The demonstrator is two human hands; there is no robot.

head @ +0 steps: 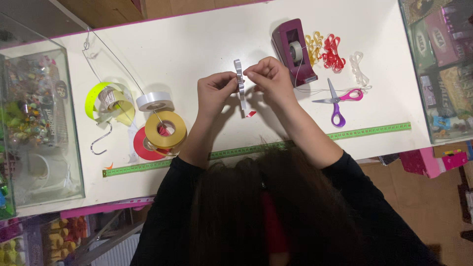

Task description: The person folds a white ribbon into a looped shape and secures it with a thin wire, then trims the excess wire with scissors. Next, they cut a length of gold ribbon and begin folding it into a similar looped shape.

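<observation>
dark hair [256,207] over white table [197,44]

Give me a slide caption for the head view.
Both hands, left and right, pinch a white ribbon strip beside the tape dispenser.

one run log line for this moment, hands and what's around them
left hand: pinching white ribbon strip | right hand: pinching same strip | right of hands: tape dispenser, scissors | left: ribbon rolls

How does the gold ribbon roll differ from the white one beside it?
The gold ribbon roll looks wider across than the white ribbon roll. The gold roll rests partly on a red roll; the white roll lies on the table. Both lie flat with open cores.
</observation>
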